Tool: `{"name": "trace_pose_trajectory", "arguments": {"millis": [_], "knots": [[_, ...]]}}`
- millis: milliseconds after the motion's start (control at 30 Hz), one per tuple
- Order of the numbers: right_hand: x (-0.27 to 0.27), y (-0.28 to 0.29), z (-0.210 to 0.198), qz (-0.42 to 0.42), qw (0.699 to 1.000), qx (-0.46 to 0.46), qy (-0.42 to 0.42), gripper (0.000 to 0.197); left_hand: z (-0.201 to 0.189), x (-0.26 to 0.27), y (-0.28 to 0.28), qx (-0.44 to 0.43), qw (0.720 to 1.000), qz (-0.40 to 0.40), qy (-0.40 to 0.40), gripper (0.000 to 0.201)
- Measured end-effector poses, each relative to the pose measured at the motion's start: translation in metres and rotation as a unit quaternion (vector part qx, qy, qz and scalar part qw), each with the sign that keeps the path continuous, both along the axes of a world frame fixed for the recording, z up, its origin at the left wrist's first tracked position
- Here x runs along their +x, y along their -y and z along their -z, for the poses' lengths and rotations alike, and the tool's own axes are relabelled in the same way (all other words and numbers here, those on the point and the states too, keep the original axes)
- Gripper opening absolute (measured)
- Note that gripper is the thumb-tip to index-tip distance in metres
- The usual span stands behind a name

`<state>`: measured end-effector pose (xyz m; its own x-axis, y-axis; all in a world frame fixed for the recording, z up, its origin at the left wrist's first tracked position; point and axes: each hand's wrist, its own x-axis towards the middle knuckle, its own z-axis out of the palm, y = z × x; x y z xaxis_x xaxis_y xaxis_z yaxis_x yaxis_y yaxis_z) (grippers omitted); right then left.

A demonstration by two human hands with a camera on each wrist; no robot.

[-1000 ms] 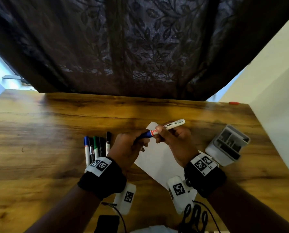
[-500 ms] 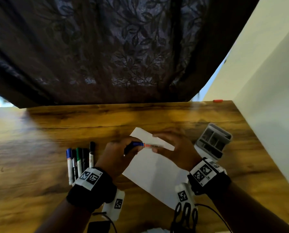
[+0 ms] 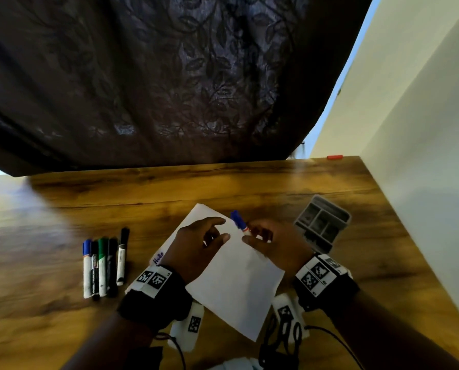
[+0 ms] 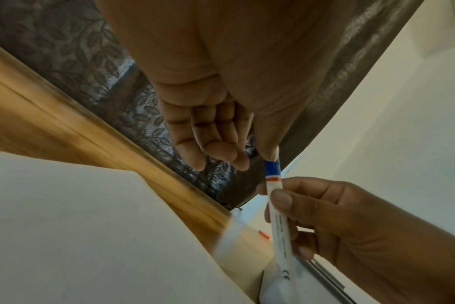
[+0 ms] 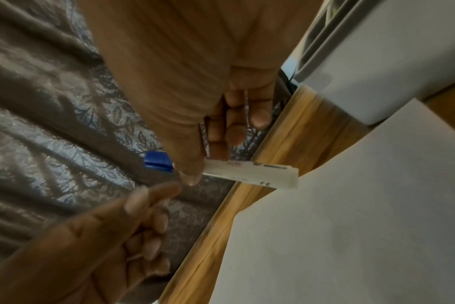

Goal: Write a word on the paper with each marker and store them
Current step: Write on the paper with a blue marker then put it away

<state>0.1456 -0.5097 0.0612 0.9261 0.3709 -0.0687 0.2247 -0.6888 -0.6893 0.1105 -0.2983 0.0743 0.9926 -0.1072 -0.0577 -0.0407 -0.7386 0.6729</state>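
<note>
My right hand (image 3: 252,233) pinches a white marker with a blue cap (image 3: 238,220) over the far part of the white paper (image 3: 236,279); the cap points away from me. The right wrist view shows thumb and fingers (image 5: 216,142) round the marker barrel (image 5: 249,172). My left hand (image 3: 219,232) hovers just left of the cap with loosely bent fingers and holds nothing; in the left wrist view its thumb tip (image 4: 269,154) is right at the cap (image 4: 272,168). "Hello" in blue (image 3: 158,258) is written on the paper's left edge. Several more markers (image 3: 103,265) lie in a row at the left.
A grey compartment organizer (image 3: 321,222) stands right of the paper, close to my right hand. A white wall (image 3: 409,182) bounds the wooden table (image 3: 62,209) on the right and a dark curtain (image 3: 169,89) hangs behind it. Cables (image 3: 284,335) lie at the near edge.
Earlier both hands held the marker, the left one on its blue cap. The left hand has let go and the right hand has swung the capped marker to point away.
</note>
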Motion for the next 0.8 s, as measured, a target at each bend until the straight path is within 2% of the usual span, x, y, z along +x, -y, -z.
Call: {"name": "trace_pose_trajectory", "arguments": {"millis": [100,167,267,367,467,567,800], "knots": [[0.011,0.019,0.001,0.056,0.998,0.026,0.024,0.028,0.009,-0.003,-0.002,0.006,1.0,-0.016,-0.008,0.038],[0.019,0.041,-0.005,0.117,0.991,0.057,0.037,0.021,0.013,-0.006,-0.002,0.009,1.0,-0.021,-0.012,0.037],[0.032,0.082,-0.014,0.197,0.973,0.064,0.107,0.017,0.017,-0.007,-0.001,0.013,0.999,-0.031,-0.011,0.035],[0.041,0.115,-0.014,0.252,0.956,0.098,0.114,0.015,0.017,-0.004,0.004,0.024,0.999,-0.029,-0.007,0.033],[0.036,0.126,-0.012,0.243,0.959,0.087,0.119,0.012,0.015,0.001,0.013,0.024,0.999,-0.02,-0.009,0.032],[0.028,0.122,-0.004,0.227,0.967,0.079,0.089,0.016,0.017,0.004,0.02,0.021,1.0,-0.01,-0.006,0.032],[0.024,0.106,0.007,0.159,0.982,-0.003,0.101,0.016,0.02,0.007,0.021,0.026,1.0,0.003,-0.007,0.031]]}}
